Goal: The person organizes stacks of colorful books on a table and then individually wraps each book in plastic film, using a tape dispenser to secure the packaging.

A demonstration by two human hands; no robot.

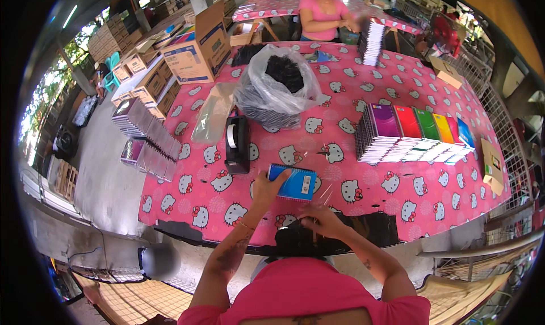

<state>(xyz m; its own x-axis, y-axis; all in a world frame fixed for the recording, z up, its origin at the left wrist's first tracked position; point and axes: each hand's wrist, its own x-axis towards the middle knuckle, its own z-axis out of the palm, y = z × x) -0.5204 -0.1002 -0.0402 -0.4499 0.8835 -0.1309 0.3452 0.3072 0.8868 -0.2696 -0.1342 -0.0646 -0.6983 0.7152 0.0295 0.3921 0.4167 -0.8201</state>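
Note:
A blue spiral notebook (292,184) with a white label lies near the front of the table, possibly with others under it. My left hand (265,187) grips it at its left end, thumb on top of the cover. Just to the right and nearer to me, my right hand (321,220) has its fingers curled together. A thin strip of clear plastic (326,195) rises from those fingertips, partly see-through and hard to make out. Behind the notebook stands a black tape dispenser (238,149).
Rows of colored spiral notebooks (392,137) stand at the right, wrapped stacks (149,160) at the left edge. A clear bag (261,100) of black material sits mid-table. Cartons (190,58) stand far left. Across the table, a person in pink (322,15) works beside a tall stack (372,44).

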